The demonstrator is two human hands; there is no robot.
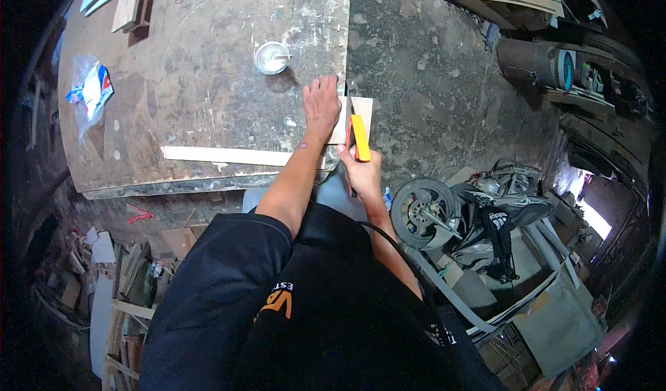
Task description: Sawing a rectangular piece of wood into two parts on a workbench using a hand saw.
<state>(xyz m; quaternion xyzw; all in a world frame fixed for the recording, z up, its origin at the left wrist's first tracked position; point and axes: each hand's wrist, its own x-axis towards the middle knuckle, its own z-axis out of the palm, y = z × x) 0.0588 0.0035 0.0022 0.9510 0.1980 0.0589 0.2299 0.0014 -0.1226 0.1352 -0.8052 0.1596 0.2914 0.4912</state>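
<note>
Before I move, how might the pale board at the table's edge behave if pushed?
The pale board might tip, since it juts past the table. It's probably stiff, as it looks flat. Being small, it's likely light.

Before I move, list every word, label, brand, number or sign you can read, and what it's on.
I'm leaving the wording itself out.
Black shirt: large orange and smaller white lettering, partly lost in folds; more white print lower right, too small to read surely.
Black cloth by the motorcycle: white lettering with a logo.
Plastic packet: blue, white and red, any print too small.
Yellow-handled tool: none I can make out.
</note>
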